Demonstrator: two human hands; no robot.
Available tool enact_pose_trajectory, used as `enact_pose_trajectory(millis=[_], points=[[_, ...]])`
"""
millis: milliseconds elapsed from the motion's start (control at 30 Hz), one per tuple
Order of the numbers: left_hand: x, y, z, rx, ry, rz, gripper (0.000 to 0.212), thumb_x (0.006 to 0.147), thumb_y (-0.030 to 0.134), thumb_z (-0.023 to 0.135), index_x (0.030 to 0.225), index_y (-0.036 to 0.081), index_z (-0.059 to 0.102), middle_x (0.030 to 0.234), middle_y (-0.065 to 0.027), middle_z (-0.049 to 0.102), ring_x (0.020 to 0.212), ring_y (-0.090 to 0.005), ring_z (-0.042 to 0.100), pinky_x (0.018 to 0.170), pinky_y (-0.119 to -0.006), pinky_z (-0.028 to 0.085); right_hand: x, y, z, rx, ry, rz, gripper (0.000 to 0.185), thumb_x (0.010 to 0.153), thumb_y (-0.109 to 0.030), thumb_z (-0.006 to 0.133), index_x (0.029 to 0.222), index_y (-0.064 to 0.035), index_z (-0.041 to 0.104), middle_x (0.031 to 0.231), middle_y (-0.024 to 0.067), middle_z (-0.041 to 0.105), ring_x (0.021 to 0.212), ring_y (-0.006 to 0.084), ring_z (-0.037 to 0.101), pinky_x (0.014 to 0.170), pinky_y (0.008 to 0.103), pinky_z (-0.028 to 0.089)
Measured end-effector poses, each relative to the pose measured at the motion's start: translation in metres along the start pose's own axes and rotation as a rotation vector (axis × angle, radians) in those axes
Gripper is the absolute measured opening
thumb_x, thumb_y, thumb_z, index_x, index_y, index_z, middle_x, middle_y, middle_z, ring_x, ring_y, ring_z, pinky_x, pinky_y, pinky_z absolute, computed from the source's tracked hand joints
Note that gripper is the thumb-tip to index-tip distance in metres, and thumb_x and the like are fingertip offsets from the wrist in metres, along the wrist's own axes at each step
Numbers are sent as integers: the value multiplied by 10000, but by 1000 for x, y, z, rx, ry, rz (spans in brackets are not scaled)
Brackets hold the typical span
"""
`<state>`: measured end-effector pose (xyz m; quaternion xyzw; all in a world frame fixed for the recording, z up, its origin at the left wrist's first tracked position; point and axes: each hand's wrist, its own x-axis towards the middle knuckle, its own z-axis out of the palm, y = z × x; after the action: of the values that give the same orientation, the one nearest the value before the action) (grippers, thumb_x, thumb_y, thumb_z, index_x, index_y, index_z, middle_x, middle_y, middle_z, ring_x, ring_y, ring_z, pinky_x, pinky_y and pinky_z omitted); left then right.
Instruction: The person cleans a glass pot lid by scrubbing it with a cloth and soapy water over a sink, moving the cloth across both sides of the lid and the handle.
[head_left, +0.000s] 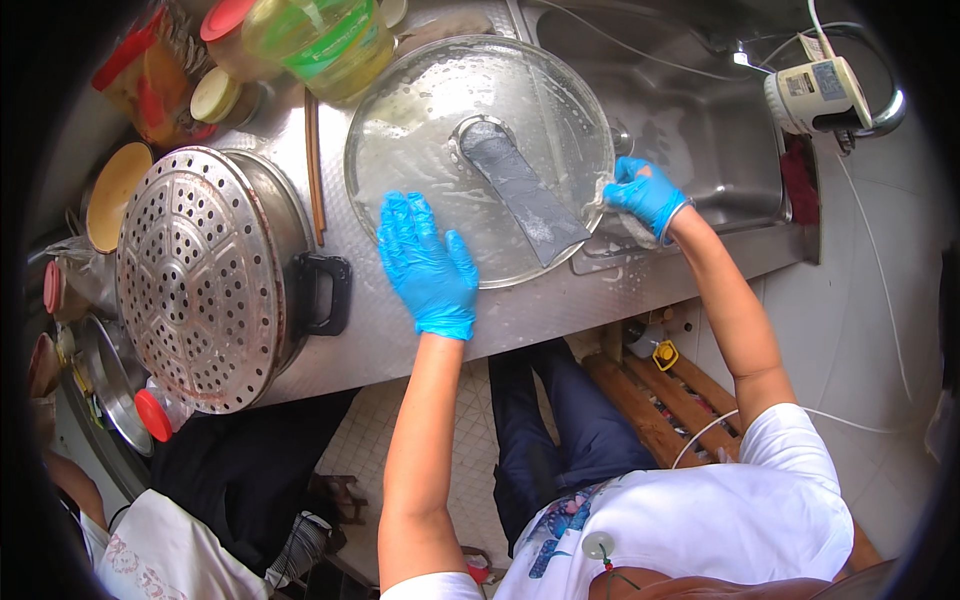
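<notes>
A large round glass pot lid (420, 150) with a metal rim lies on the steel counter, its glass wet and streaked with suds. A long grey handle piece (525, 187) runs from the lid's centre to its near right rim. In a blue glove, my left hand (427, 262) rests flat over the lid's near left edge, thumb spread from the fingers. My right hand (649, 193), also gloved in blue, pinches a wet, off-white cloth (637, 229) against the right rim. Part of the cloth is hidden by the fingers.
Left stands a steel pot (262, 180) with a perforated steamer plate (180, 285) tilted against it. Chopsticks (313, 165) and an oil bottle (322, 45) are behind. A steel sink (697, 150) adjoins the lid. Another person's clothed body (247, 465) is close at lower left.
</notes>
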<state>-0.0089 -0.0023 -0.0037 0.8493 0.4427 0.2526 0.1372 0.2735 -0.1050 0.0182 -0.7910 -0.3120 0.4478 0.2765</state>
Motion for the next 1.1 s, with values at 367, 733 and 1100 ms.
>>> enact_pose_trajectory(millis=[367,733,1100], points=[[2,-1,-1,-38,-29,-27,585,843,186,513,1378,28,339,1437,-203,304,1327,-354,293,1082,-471,212,111,-58,-49,-13,-52,-89,92,774,-133,607,789,-49,641,713,-17,568,679,81,494,668,251,423],[5,3,-1,-59,-43,-38,566,848,178,498,1374,32,347,1425,-219,317,1313,-372,315,1073,-487,227,212,-122,-19,-470,-51,-396,399,789,-267,641,1060,24,602,995,117,642,893,196,589,847,311,447],[5,5,5,-32,-18,-24,521,880,198,451,1358,13,361,1415,-220,332,1307,-370,322,1067,-473,239,196,-100,-36,-585,72,-484,354,780,-275,651,995,3,608,873,131,628,796,190,569,767,317,459]])
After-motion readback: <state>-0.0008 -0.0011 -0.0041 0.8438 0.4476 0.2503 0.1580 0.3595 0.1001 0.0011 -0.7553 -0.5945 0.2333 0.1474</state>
